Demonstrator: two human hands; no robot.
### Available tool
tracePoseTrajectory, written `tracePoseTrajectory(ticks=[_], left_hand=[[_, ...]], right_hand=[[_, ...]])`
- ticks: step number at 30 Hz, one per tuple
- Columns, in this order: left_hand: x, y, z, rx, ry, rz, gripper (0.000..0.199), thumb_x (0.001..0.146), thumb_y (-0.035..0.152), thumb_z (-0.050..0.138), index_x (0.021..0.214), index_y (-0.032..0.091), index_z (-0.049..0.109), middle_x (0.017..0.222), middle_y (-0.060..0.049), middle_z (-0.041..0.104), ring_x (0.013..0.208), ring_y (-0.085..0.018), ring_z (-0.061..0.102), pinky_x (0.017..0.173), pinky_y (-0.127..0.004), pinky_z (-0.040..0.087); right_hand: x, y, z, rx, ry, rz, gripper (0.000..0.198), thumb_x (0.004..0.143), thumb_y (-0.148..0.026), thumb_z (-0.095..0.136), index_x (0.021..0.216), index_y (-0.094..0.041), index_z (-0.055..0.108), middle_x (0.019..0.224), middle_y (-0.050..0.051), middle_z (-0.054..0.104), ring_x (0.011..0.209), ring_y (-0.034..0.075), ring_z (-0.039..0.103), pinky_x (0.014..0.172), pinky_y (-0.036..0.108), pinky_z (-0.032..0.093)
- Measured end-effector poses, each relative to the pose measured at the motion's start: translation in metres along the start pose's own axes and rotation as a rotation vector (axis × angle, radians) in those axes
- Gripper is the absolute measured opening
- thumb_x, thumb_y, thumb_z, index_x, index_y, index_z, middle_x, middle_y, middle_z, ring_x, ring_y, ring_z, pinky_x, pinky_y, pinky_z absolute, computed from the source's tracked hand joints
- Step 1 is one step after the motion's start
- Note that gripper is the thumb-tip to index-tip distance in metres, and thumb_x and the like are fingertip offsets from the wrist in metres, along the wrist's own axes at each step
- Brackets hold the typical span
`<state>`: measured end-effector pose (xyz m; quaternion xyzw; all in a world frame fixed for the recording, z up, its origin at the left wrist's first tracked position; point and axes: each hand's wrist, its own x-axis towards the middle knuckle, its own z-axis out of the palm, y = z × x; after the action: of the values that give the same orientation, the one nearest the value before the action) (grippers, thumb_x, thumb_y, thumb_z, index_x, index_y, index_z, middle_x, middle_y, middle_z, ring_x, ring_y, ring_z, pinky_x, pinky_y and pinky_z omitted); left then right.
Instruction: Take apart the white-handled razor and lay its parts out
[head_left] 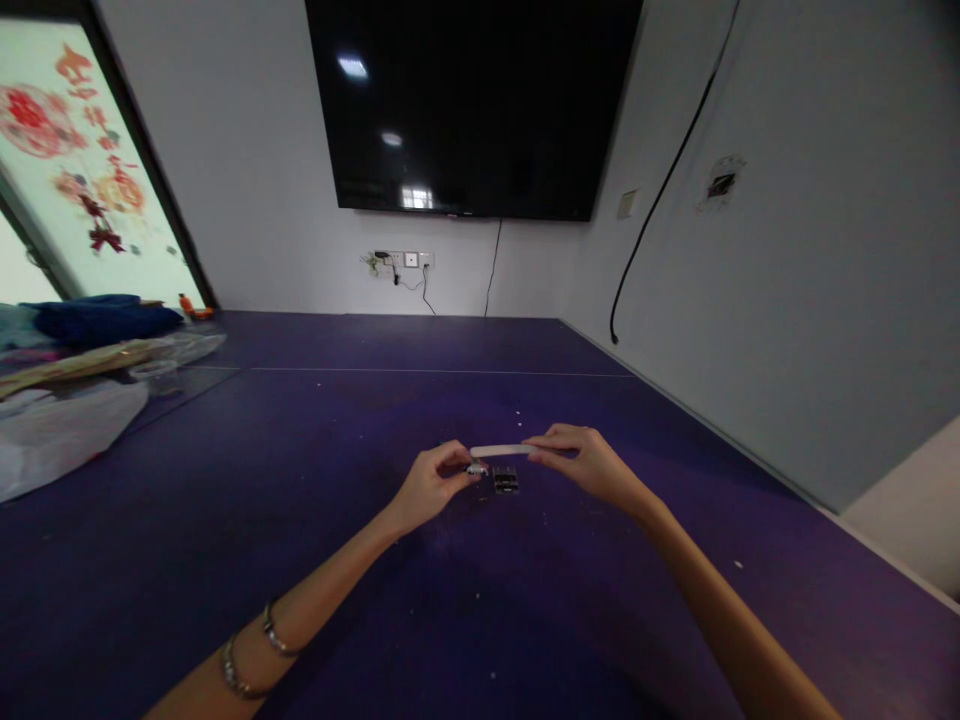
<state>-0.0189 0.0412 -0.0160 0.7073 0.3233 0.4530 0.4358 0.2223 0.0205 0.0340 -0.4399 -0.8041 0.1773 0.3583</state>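
My left hand (435,484) pinches a small silvery piece (477,468) between thumb and fingers; it is too small to name. A thin white flat stick (498,451) is gripped at its right end by my right hand (581,462). The stick's left end reaches the fingertips of my left hand, just above the silvery piece. Right below the stick lies a small dark rectangular case (505,482) on the purple surface (480,610). What is inside the case is too small to make out.
At the left edge lie a white plastic bag (67,440) and folded dark blue cloth (109,320). A wall-mounted television (472,110) hangs ahead. A black cable (660,190) dangles along the right wall. Small white bits dot the purple surface.
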Motion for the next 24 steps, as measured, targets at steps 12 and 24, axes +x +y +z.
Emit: tracePoseTrajectory(ticks=[12, 24], left_hand=[[-0.001, 0.001, 0.000, -0.029, -0.001, 0.013, 0.010, 0.072, 0.022, 0.068, 0.073, 0.016, 0.059, 0.080, -0.004, 0.067, 0.078, -0.016, 0.062, 0.075, -0.029, 0.046], [-0.004, 0.001, 0.001, 0.002, -0.018, 0.039, 0.011, 0.072, 0.021, 0.067, 0.075, 0.015, 0.059, 0.078, -0.002, 0.065, 0.076, -0.015, 0.061, 0.073, -0.028, 0.046]], right_hand=[[0.000, 0.009, -0.004, 0.095, -0.077, 0.032, 0.027, 0.079, -0.038, 0.060, 0.097, -0.021, 0.072, 0.083, 0.005, 0.066, 0.076, 0.015, 0.059, 0.067, 0.026, 0.043], [0.000, 0.016, -0.004, 0.116, -0.120, 0.034, 0.030, 0.078, -0.041, 0.061, 0.097, -0.021, 0.072, 0.080, 0.004, 0.064, 0.070, 0.014, 0.056, 0.062, 0.025, 0.041]])
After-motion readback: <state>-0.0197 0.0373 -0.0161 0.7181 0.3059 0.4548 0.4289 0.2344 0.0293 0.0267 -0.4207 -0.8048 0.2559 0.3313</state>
